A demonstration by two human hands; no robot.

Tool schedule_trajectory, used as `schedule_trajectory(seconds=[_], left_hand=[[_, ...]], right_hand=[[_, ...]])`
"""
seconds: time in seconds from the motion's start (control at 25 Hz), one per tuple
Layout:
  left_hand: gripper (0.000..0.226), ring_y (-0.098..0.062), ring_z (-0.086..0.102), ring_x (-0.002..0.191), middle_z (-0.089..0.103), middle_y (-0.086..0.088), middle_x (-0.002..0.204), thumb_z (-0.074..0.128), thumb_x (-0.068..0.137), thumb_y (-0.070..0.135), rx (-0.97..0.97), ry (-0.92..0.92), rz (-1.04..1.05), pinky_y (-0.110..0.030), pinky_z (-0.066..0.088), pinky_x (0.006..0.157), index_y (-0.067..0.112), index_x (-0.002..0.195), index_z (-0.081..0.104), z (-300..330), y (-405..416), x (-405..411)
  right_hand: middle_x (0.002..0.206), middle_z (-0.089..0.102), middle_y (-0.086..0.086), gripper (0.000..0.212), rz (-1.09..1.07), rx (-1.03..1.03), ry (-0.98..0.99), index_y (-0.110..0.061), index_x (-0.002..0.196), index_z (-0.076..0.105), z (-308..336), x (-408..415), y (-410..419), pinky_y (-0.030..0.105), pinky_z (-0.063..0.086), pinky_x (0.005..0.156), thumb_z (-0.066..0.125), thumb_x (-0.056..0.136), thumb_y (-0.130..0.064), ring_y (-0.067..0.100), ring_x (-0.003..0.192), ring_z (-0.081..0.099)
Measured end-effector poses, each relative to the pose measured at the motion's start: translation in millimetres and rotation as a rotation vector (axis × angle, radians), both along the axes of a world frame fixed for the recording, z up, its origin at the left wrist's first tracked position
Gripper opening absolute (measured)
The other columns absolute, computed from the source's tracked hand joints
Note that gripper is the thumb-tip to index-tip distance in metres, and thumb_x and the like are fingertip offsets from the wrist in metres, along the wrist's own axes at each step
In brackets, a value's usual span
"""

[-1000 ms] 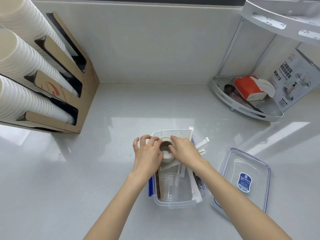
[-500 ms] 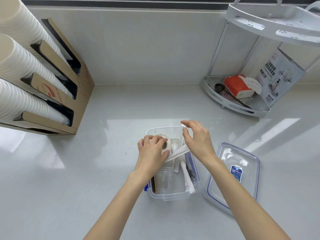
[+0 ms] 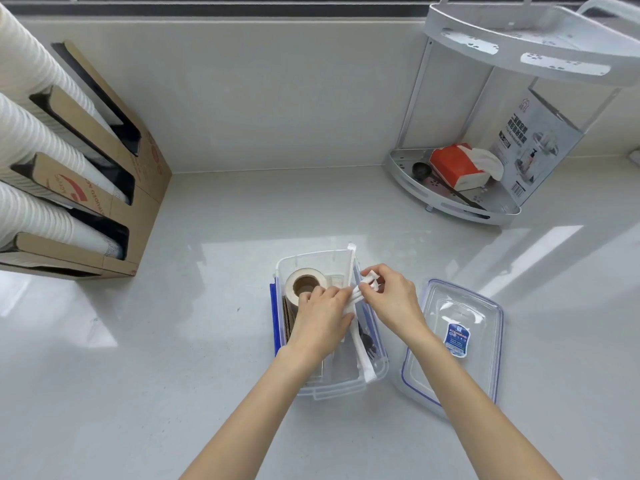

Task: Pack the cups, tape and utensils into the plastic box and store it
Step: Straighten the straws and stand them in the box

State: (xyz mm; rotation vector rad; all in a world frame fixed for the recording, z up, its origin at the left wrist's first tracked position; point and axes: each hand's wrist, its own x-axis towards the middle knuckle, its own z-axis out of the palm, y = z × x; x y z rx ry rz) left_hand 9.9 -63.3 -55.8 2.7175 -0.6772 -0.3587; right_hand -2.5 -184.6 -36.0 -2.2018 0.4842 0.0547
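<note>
both hands, left hand (image 3: 320, 315) and right hand (image 3: 389, 299), pinch white plastic utensils (image 3: 360, 294) over the clear plastic box (image 3: 341, 389) beside the beige tape roll (image 3: 304, 284), seemingly best laid flat lengthwise.

Both hands (image 3: 320, 315) (image 3: 391, 299) curled (fingertips meeting) — pinching.

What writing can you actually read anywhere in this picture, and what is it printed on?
Nothing can be quoted with confidence.
Cardboard cup holder: red logo with lettering, too blurred and slanted to read.
Lid beside the plastic box: blue sticker, print too small.
Product carton on the corner rack: dark block characters, illegible.
Red tissue pack: no legible text.
</note>
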Motion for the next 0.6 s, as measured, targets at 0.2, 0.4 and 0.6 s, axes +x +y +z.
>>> schedule_trajectory(seconds=[0.2, 0.4, 0.6], left_hand=[[0.031, -0.027, 0.050, 0.107, 0.060, -0.004, 0.119, 0.037, 0.093, 0.020, -0.140, -0.033, 0.066, -0.037, 0.035, 0.092, 0.016, 0.122, 0.048, 0.0, 5.6, 3.8], [0.022, -0.026, 0.056, 0.094, 0.064, -0.008, 0.098, 0.044, 0.090, 0.018, -0.351, -0.024, 0.228, -0.037, 0.042, 0.076, 0.010, 0.104, 0.060, -3.1, 22.6, 4.2], [0.018, -0.023, 0.059, 0.084, 0.065, -0.008, 0.090, 0.045, 0.090, 0.016, -0.565, -0.013, 0.341, -0.042, 0.051, 0.076, 0.008, 0.092, 0.061, -3.4, 35.7, 4.8]], right_hand=[[0.073, 0.064, 0.002, 0.017, -0.003, 0.134, -0.027, -0.010, 0.095, 0.065, 8.7, 3.2, 5.2, 0.040, 0.052, 0.091, 0.052, 0.088, -0.019, 0.024, 0.076, 0.068], [0.090, 0.065, 0.008, 0.038, 0.003, 0.200, 0.050, -0.003, 0.099, 0.062, 17.0, 4.6, 16.2, 0.042, 0.048, 0.094, 0.031, 0.097, -0.025, 0.027, 0.095, 0.063], [0.107, 0.058, 0.024, 0.026, 0.291, -0.356, 0.271, -0.006, 0.071, 0.046, 18.9, -5.4, 38.9, 0.035, 0.035, 0.071, 0.033, 0.093, -0.010, 0.039, 0.098, 0.053]])
